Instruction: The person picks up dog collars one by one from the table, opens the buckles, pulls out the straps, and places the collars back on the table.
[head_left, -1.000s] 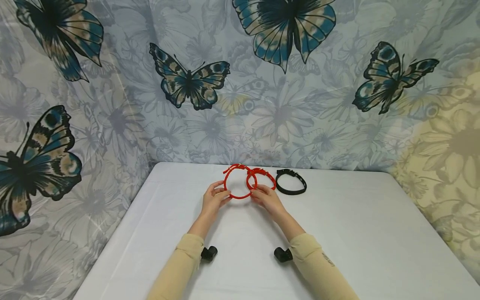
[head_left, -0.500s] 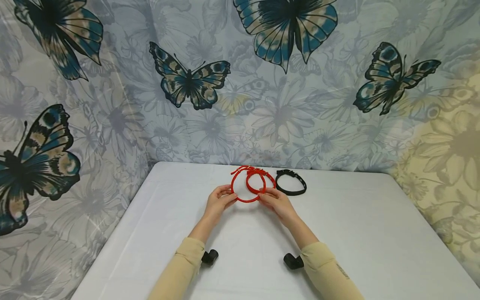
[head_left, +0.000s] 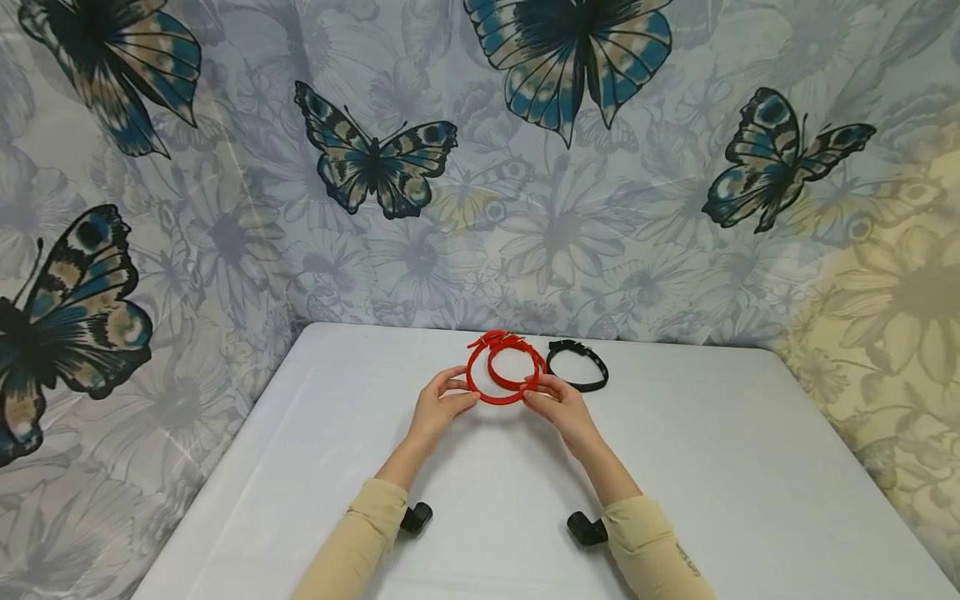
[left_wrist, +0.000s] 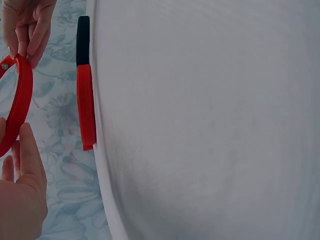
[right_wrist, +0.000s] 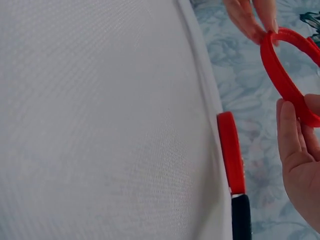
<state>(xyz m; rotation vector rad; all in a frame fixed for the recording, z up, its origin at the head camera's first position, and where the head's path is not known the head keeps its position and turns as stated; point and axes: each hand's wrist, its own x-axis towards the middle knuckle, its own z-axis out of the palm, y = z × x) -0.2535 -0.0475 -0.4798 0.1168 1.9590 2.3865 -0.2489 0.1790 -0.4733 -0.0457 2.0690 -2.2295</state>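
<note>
Apparently you're at the holding step: your left hand (head_left: 439, 406) and right hand (head_left: 561, 410) pinch a red loop (left_wrist: 26, 92) above the table (head_left: 495, 508); the next move likely calls for even pinches.

Bare white table (head_left: 750, 467) offers open passage outside both arms, widest on the person's right, plus a lane between the forearms, narrowed by black wrist cameras (head_left: 587, 529) jutting inward. Ahead, that lane meets a raised red loop (head_left: 495, 401) held between left hand (head_left: 438, 406) and right hand (head_left: 561, 410). Beyond it, a second red loop (right_wrist: 231, 152) and a black loop (head_left: 588, 387) stand near the patterned backdrop (head_left: 420, 275).
</note>
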